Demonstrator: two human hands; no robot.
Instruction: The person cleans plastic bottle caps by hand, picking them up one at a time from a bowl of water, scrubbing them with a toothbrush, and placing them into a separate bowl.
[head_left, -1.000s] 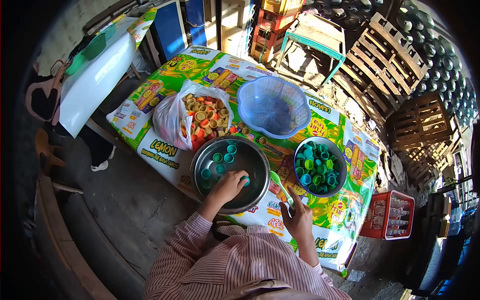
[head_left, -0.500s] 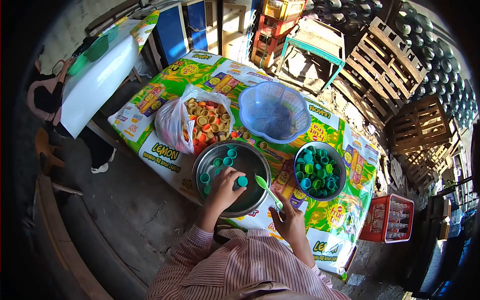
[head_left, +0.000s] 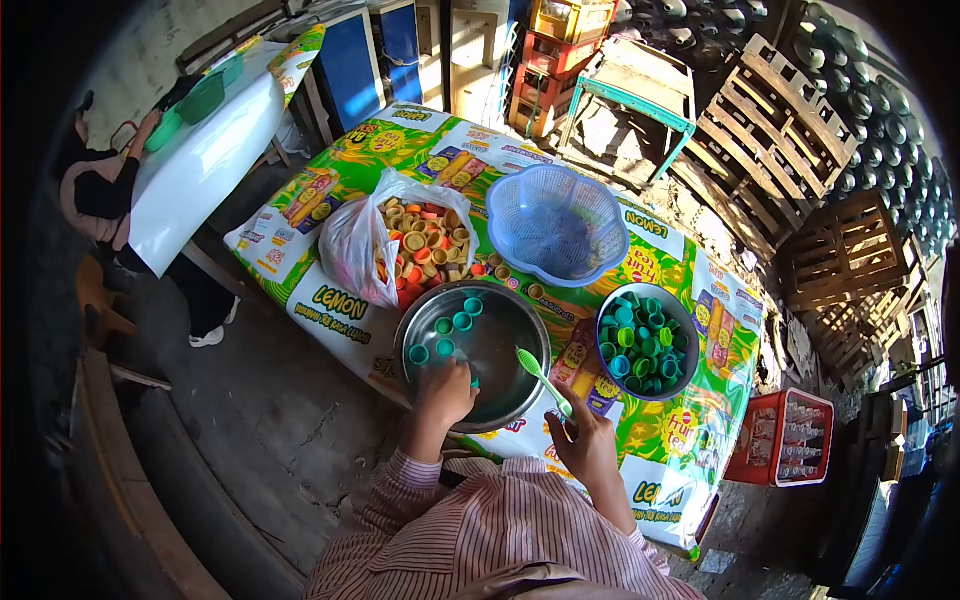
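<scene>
My left hand (head_left: pixel 446 393) is inside the front left of a metal bowl (head_left: pixel 541 330), its fingers curled on a teal cap that shows only slightly at the fingertips. Several other teal and green caps (head_left: pixel 462 321) lie in that bowl. In my right hand (head_left: pixel 585 440) is a green and white brush (head_left: pixel 543 378), held by its handle, with the head over the bowl's right rim. Right of it stands a second bowl (head_left: pixel 604 375) full of green and teal caps (head_left: pixel 648 341).
A plastic bag (head_left: pixel 350 250) of tan and orange caps and a blue basket (head_left: pixel 557 225) stand farther back on the patterned table cover (head_left: pixel 400 150). Another person (head_left: pixel 100 195) is at a white table (head_left: pixel 205 150) at left. A red crate (head_left: pixel 770 440) sits at right.
My left hand has turned and gone lower into the metal bowl with the teal cap, which is now mostly hidden. The view has shifted slightly; my right hand still holds the brush.
</scene>
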